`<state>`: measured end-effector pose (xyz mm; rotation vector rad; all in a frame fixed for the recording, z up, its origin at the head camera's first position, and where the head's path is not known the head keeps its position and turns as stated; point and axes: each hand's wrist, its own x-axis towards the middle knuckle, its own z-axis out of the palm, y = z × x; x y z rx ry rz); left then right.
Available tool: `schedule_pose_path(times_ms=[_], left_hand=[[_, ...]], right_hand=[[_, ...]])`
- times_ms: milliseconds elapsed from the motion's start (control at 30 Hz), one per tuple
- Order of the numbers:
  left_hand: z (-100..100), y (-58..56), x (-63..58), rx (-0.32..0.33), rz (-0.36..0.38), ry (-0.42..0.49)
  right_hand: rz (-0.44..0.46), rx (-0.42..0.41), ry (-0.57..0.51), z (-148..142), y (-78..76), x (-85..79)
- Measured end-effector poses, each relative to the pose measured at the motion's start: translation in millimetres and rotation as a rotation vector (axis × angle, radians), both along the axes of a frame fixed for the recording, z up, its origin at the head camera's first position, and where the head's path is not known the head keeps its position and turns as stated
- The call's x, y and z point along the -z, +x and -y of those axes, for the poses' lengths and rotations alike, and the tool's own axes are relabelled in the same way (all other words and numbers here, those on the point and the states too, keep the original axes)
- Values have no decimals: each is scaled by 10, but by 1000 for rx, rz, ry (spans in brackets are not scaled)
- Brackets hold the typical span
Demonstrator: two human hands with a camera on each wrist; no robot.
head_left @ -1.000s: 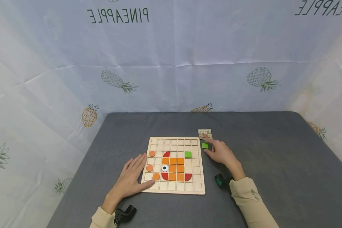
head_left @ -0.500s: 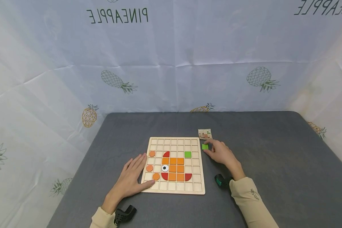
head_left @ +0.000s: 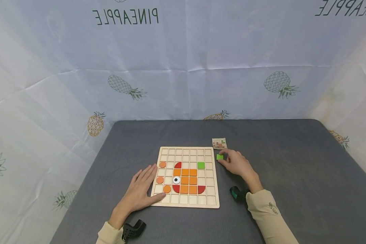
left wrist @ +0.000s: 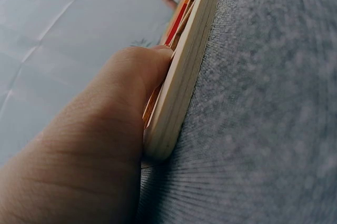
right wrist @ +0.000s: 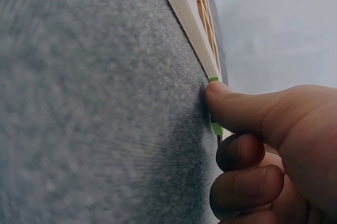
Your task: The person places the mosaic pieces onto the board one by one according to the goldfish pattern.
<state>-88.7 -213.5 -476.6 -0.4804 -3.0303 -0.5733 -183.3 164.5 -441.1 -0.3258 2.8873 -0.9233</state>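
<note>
A square wooden grid board (head_left: 190, 200) lies on the dark table in the head view. My left hand (head_left: 140, 189) rests flat with straight fingers at its left edge, the thumb over the near left corner. Beyond the board's right edge, my right hand (head_left: 237, 164) pinches a green square tile (head_left: 220, 157) between thumb and forefinger, low at the tabletop. In the right wrist view the thumb covers much of that green tile (right wrist: 216, 128). On the board sit several orange square tiles (head_left: 184, 180), red quarter-round tiles (head_left: 201, 189), one green square (head_left: 201, 165) and an eye disc (head_left: 176, 180).
Orange round pieces (head_left: 160, 180) lie in the board's left columns. A small printed pattern card (head_left: 219, 142) lies at the board's far right corner, just beyond the right fingers. A pineapple-print cloth (head_left: 186, 84) hangs behind the table (head_left: 305, 162).
The green tile in my right fingers has shifted very slightly toward the near side. My left hand and the board have stayed put.
</note>
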Motion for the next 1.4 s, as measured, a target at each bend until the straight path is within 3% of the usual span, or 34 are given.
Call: schedule_pose_path(times_ms=[867, 1400], left_hand=[[6, 43, 13, -4, 15, 8], [6, 18, -2, 10, -37, 6]], right_hand=[[26, -83, -14, 141, 105, -195], [41, -134, -24, 230, 144, -165]])
